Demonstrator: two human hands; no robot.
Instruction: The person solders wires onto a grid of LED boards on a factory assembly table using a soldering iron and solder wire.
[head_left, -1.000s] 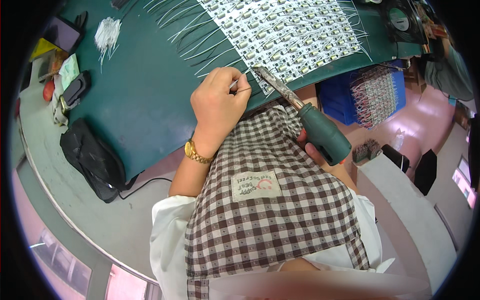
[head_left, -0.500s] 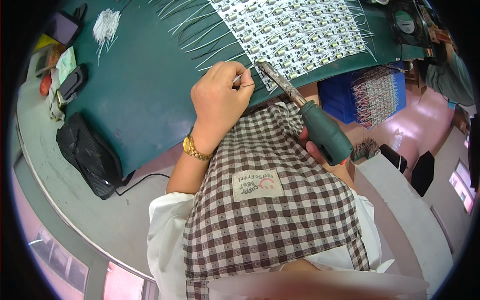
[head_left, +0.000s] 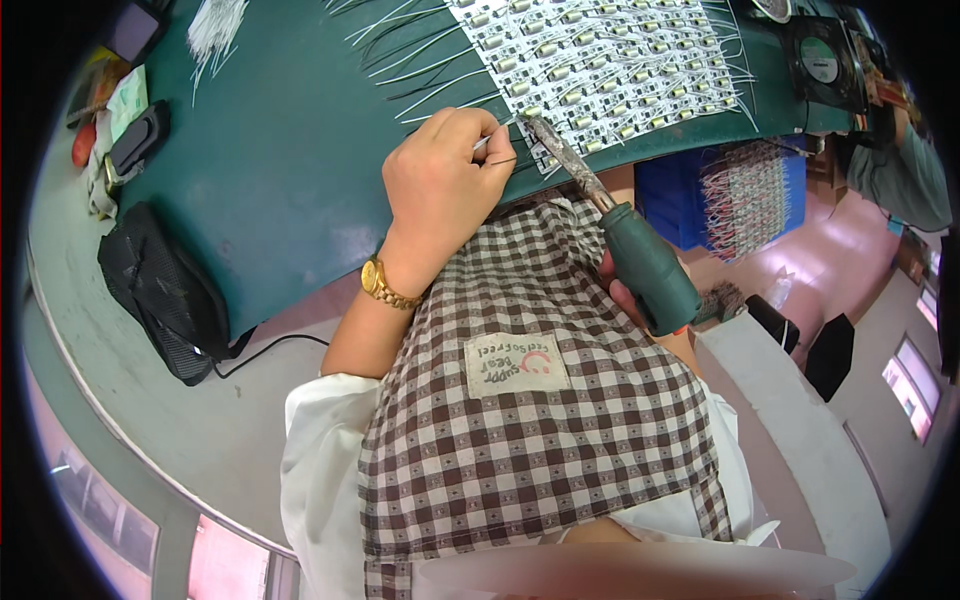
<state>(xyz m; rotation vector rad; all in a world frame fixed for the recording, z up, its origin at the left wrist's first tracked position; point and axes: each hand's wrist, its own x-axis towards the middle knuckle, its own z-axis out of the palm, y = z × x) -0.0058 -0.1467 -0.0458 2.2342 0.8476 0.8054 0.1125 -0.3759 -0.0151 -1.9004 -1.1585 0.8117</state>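
Note:
My left hand (head_left: 445,175), with a gold watch (head_left: 385,285) on its wrist, is closed in a pinch on a thin white wire (head_left: 482,144). A dark wire end shows below the fingertips. My right hand (head_left: 625,298), mostly hidden behind the tool, grips the green handle of a soldering iron (head_left: 650,265). The iron's stained metal tip points up and left to the near-left corner of a panel of white circuit boards (head_left: 600,70), close to the wire's end. Several white and dark wires stick out from the panel's left edge. Whether the tip touches the board, I cannot tell.
A bundle of white wires (head_left: 215,35) lies on the green tabletop (head_left: 290,140). A black bag (head_left: 165,290) sits at the left edge, a small fan (head_left: 820,60) at the far right. Below the table's right side, a blue bin (head_left: 665,200) holds wired boards (head_left: 745,195).
The view has shifted slightly, so the panel and table sit a little higher. Both hands keep their holds; the iron's tip stays at the panel's near-left corner.

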